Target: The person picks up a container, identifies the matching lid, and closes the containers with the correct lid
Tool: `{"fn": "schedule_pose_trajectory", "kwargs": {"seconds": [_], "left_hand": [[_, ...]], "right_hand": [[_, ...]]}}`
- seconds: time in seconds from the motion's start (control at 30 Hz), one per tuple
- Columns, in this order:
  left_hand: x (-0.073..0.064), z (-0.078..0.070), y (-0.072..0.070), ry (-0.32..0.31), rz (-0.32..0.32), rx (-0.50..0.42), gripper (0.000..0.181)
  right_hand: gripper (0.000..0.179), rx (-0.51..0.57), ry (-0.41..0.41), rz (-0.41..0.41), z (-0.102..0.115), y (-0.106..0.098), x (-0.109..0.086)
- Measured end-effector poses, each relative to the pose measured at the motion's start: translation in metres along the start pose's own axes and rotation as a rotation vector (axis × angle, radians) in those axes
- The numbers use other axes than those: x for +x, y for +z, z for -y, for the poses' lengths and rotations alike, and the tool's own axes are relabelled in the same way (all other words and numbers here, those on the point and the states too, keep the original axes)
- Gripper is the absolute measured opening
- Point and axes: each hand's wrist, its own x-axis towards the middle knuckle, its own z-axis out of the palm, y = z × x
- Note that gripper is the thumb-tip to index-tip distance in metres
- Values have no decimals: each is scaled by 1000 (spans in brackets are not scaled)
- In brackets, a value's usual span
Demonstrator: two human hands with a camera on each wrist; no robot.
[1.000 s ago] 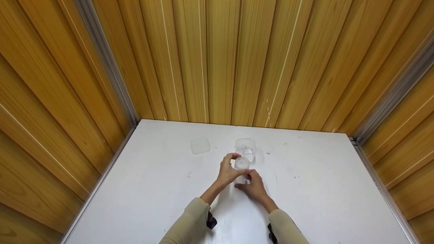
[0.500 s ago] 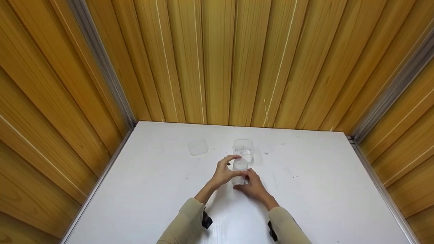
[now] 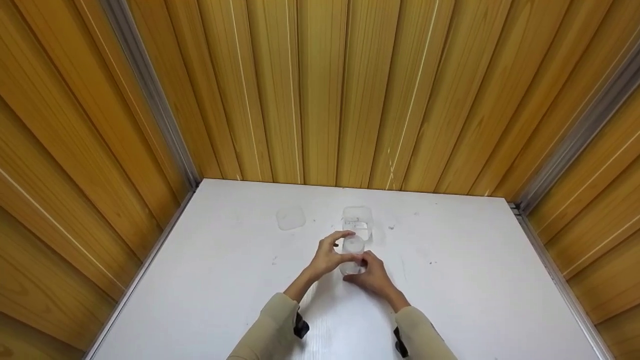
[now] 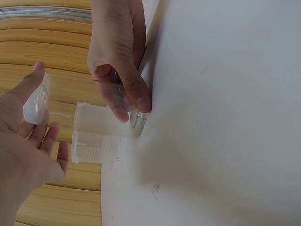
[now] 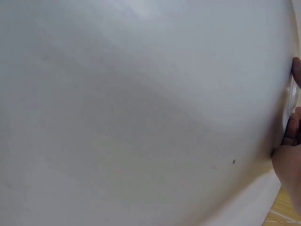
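A clear plastic jar (image 3: pixel 350 269) stands upright on the white table, with a whitish translucent screw lid (image 4: pixel 34 106) on top. My left hand (image 3: pixel 325 261) holds the lid, thumb on one side and fingers curled on the other. Lower down, my right hand (image 3: pixel 376 277) grips the jar near its base, as the left wrist view also shows. Just behind the jar is a translucent square container (image 3: pixel 366 215), partly hidden by the jar and my left fingers. Only part of the right hand (image 5: pixel 291 165) shows at the edge of the right wrist view.
A flat translucent square lid (image 3: pixel 291 219) lies on the table (image 3: pixel 470 280) to the left of the container. Small dark marks dot the tabletop. Wood-patterned panels (image 3: pixel 320 90) with metal corner posts (image 3: pixel 145 85) wall in the back and sides.
The whole view has shifted slightly as the head camera moved. Both hands keep their places on the jar and its lid, with hardly any visible finger movement.
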Motion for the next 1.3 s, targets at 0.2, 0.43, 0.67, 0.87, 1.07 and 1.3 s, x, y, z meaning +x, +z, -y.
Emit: {"fn": "schedule_pose_trajectory", "kwargs": {"seconds": [0.2,0.43,0.67,0.87,1.07,1.3], "left_hand": [[-3,-3,2,25,-5,19,58],[-5,-3,2,71,40,54,63],[-9,-7,-18,63,40,15,71],[-21,-5,-54,22,-22,169,76],[-49,3,-89,4,-93,307,76],[-71,12,-109,46,-74,529,77]], "right_hand": [[48,4,1,-38,1,-1,-3],[51,-11,6,-48,4,0,-8],[50,-13,-17,-78,7,1,-9],[52,-10,24,-76,15,3,-9],[48,-62,59,20,26,2,-12],[69,-16,80,0,21,-16,-18]]}}
